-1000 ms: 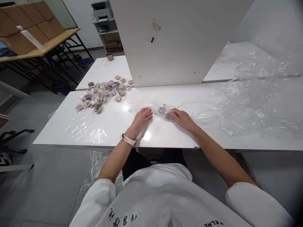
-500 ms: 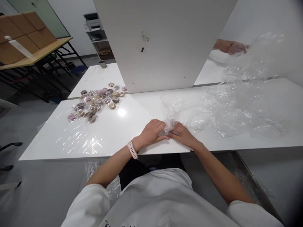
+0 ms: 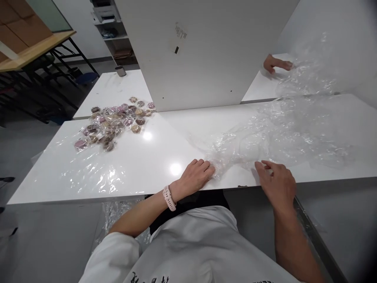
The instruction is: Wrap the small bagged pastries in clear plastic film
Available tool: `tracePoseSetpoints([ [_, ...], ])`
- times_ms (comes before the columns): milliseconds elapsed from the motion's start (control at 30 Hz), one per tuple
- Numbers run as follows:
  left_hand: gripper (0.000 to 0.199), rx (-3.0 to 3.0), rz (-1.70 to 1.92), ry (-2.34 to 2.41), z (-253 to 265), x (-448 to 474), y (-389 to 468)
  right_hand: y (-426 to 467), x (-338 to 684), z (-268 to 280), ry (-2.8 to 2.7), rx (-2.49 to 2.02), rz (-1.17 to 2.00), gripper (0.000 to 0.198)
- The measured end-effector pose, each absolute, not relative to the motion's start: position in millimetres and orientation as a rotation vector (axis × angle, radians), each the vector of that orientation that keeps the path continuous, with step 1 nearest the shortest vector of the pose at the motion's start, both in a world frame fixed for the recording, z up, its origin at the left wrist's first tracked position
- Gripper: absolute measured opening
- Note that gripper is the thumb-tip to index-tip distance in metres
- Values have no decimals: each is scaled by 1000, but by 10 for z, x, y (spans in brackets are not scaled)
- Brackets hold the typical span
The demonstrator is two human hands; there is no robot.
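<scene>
My left hand [image 3: 196, 175], with a pink band at the wrist, is closed on the near left end of a crumpled clear plastic film [image 3: 244, 147]. Its fingertips are partly lost in the folds. Close to the table's front edge, my right hand [image 3: 277, 182] is apart from my left, fingers bent and thumb separated, beside the film's near edge. Nothing shows in its grasp. Far to the left lies a pile of small round wrapped pieces [image 3: 114, 122], in pink, brown and tan, each in clear wrapping.
A tall white panel [image 3: 203, 51] stands across the back of the white table [image 3: 165, 153]. Behind it on the right, a co-worker's hand [image 3: 275, 64] touches more clear plastic [image 3: 312, 78]. A small metal cup [image 3: 120, 71] stands on the far table section. Clear sheeting covers the table's left end.
My right hand has left the bunched film and moved right. My left hand stays on the film, which now lies more spread out. The co-worker's hand has shifted left.
</scene>
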State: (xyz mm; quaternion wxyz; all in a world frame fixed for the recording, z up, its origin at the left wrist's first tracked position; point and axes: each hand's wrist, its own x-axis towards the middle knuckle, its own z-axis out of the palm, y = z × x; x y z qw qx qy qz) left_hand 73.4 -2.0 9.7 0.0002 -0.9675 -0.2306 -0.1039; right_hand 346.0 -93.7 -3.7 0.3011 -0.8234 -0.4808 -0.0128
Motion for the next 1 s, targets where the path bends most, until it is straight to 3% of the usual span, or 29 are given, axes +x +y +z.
tracePoseSetpoints([
  [67,12,-3034,-309,-729,119,744,-36,-719,3535,-59,-1329,-2145,109,51],
  [267,14,-3029,-241,-683,220,823,-61,286,2965,173,-1115,-1495,951,34],
  [467,13,-3136,-149,-712,357,897,24,825,2527,346,-1331,-1263,1649,38],
  [533,9,-3185,-142,-755,396,896,59,737,2637,387,-1467,-1282,1476,41],
  [633,11,-3261,-119,-798,440,895,125,328,2868,487,-1466,-1420,754,33],
  [700,14,-3331,-84,-805,457,911,191,-50,2947,528,-1464,-1422,451,29],
  [800,15,-3488,-60,-823,462,957,334,-537,2884,430,-1774,-1320,449,32],
  [900,16,-3742,-86,-873,451,976,495,-751,2719,154,-1953,-1331,447,56],
  [1000,27,-4018,-234,-1007,424,895,587,-760,2613,-95,-1872,-1427,338,52],
])
